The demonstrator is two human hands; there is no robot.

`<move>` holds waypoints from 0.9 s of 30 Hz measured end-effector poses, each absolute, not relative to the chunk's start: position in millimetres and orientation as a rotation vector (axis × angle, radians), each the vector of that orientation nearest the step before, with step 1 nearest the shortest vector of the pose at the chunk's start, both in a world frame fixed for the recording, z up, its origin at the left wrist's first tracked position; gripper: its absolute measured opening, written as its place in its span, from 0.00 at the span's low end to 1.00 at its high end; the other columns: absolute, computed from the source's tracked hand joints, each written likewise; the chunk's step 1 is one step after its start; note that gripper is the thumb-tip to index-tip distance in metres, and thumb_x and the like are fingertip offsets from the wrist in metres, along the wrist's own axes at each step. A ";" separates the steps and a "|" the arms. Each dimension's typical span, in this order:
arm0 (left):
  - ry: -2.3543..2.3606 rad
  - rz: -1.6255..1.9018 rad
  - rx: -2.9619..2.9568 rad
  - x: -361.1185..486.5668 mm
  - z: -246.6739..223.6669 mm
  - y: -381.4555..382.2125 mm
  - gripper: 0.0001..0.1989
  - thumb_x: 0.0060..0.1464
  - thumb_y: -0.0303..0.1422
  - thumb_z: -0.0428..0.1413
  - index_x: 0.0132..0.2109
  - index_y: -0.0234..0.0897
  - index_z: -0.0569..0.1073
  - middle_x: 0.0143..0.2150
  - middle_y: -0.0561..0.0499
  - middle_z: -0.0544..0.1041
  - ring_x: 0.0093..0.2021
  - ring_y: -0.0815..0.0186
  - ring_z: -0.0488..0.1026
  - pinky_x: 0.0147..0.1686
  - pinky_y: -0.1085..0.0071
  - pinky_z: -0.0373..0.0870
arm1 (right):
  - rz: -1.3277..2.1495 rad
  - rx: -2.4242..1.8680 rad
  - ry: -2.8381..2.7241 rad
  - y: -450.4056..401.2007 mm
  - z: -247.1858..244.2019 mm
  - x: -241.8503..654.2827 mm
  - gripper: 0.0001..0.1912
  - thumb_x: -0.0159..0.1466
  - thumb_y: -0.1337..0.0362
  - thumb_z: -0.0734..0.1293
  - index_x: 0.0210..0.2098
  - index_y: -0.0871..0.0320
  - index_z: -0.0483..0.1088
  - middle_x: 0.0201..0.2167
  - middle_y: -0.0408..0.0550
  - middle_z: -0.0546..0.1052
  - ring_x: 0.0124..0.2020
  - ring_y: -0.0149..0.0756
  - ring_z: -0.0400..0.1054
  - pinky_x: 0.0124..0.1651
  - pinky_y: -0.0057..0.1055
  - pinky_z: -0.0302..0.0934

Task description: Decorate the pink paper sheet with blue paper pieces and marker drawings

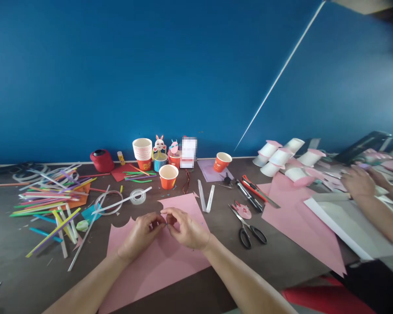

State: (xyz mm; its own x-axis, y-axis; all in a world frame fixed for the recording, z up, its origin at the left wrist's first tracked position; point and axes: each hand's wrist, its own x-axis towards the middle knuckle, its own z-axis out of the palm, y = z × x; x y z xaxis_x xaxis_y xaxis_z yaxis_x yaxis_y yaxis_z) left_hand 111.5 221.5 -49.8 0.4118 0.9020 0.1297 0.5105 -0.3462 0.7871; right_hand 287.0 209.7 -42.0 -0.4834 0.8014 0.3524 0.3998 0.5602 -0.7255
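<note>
Our left hand [147,231] and right hand [188,229] nearly meet above a smooth, flat pink sheet [157,272], curved notches along its far edge. Fingertips bend close to the thumbs (whether they close on something tiny, we cannot tell). To the sheet's right we count one pair of scissors [245,223] with black looped handles; near its far edge, two slim, translucent strips [201,196]. Farther back, we see one stack of nested paper cups [142,150] and one round tape roll [138,201].
</note>
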 end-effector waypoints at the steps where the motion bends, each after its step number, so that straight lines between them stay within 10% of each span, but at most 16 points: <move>1: 1.189 0.747 2.001 111.5 -49.5 221.3 0.06 0.51 0.28 0.49 0.31 0.36 0.71 0.26 0.54 0.72 0.26 0.71 0.65 0.27 0.76 0.59 | 0.735 -0.961 -2.104 210.5 -42.6 286.9 0.22 0.56 0.76 0.58 0.50 0.59 0.58 0.31 0.45 0.68 0.34 0.31 0.64 0.42 0.31 0.61; 16: 1.009 0.773 1.722 111.2 -42.4 220.7 0.16 0.58 0.40 0.44 0.35 0.32 0.70 0.26 0.52 0.70 0.22 0.74 0.61 0.23 0.77 0.59 | 0.321 -0.863 -2.223 208.6 -40.6 284.4 0.21 0.61 0.73 0.55 0.54 0.58 0.55 0.37 0.51 0.71 0.39 0.38 0.63 0.44 0.40 0.61; 27: 1.107 0.715 2.122 112.1 -50.7 216.3 0.07 0.53 0.27 0.48 0.35 0.35 0.70 0.30 0.52 0.71 0.27 0.71 0.66 0.30 0.75 0.63 | 0.679 -1.328 -1.948 228.3 -56.4 314.3 0.23 0.59 0.72 0.56 0.55 0.60 0.51 0.28 0.43 0.67 0.28 0.31 0.63 0.36 0.30 0.61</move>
